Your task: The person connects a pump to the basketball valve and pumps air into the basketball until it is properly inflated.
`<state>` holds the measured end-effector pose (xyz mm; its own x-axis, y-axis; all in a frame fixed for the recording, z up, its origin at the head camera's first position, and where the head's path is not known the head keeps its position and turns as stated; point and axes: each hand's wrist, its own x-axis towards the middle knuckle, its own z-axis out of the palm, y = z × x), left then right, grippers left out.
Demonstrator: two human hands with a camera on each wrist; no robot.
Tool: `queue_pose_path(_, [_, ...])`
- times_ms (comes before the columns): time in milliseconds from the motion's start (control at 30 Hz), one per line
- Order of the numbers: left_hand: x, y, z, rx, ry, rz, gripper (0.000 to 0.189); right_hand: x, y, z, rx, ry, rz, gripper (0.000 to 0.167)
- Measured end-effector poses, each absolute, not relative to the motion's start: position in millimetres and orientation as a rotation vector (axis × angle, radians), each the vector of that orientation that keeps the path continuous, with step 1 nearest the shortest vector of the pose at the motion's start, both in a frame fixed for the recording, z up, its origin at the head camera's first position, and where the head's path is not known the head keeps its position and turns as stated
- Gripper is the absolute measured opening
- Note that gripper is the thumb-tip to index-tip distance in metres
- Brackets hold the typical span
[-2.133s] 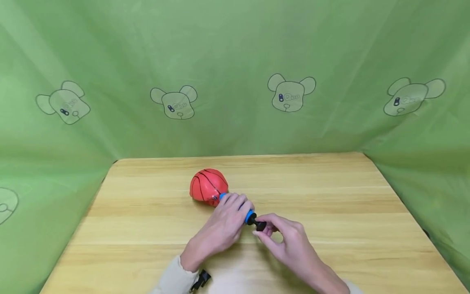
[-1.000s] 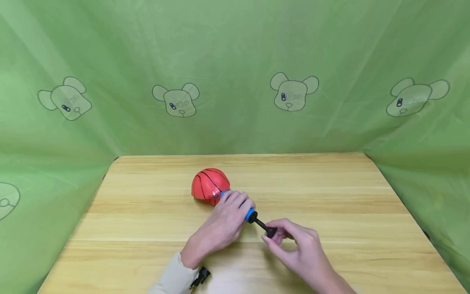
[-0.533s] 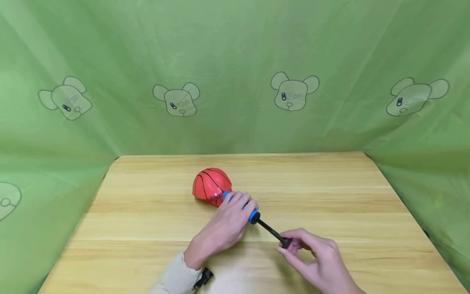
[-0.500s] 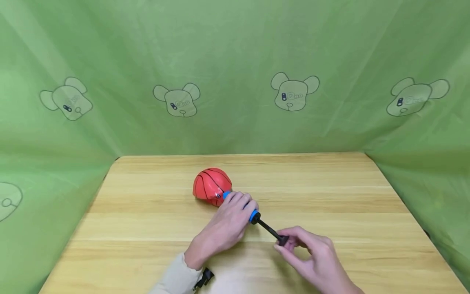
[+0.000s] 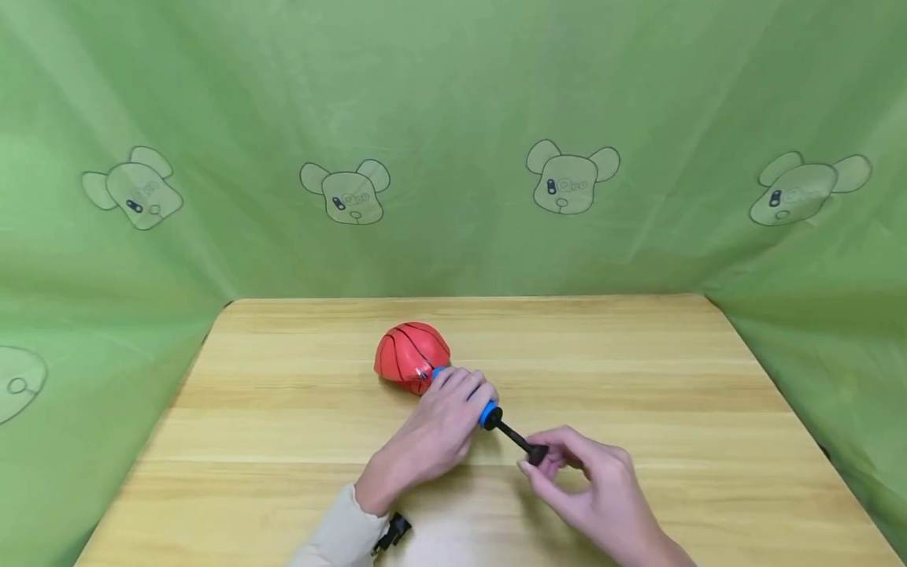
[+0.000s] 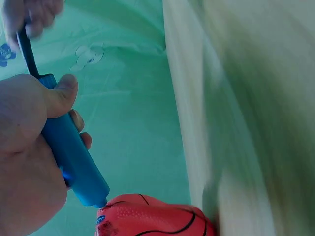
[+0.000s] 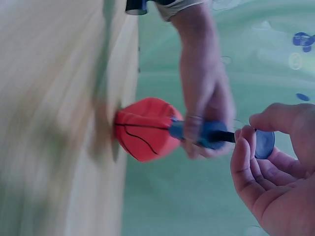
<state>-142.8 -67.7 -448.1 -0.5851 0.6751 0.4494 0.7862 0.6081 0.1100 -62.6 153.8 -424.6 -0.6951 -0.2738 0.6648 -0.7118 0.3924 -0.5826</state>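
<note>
A red ball with black basketball lines (image 5: pixel 411 356) rests on the table, partly caved in. My left hand (image 5: pixel 432 429) grips the blue barrel of a hand pump (image 6: pixel 74 152), fingers wrapped round it. In the left wrist view the pump's nozzle end meets the ball beside a small blue mark. My right hand (image 5: pixel 595 480) pinches the round black knob (image 7: pixel 265 143) at the end of the pump's rod between thumb and fingers. A length of black rod (image 5: pixel 513 434) shows between barrel and knob. The pump slants from the ball down toward my right hand.
The wooden table (image 5: pixel 638 354) spreads around both hands. Green cloth with printed bear heads (image 5: pixel 453 118) hangs behind it and at both sides. A black device (image 5: pixel 392 534) sits at my left sleeve (image 5: pixel 343 528).
My right hand first drew the knob out to the lower right, lengthening the visible rod, then moved it partway back toward the barrel. My left hand kept its grip.
</note>
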Motion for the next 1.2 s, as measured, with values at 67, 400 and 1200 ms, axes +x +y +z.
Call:
queue_pose_path(67, [-144.6,-69.9,-448.5,-1.159,-2.471,-0.439,0.006,-52.0,162.3,-419.8,0.829,-2.168,1.238,0.044])
queue_pose_path(400, [-142.6,-67.6,-447.2,-1.156,-2.457,-0.431,0.004,-52.6,167.1,-422.6,0.869,-2.153,1.214,0.021])
queue_pose_path(1200, [-145.3,-72.2,-446.6,-1.152,-2.459,-0.445,0.008,-36.1,171.1,-411.2,0.775,-2.136,1.205,0.026])
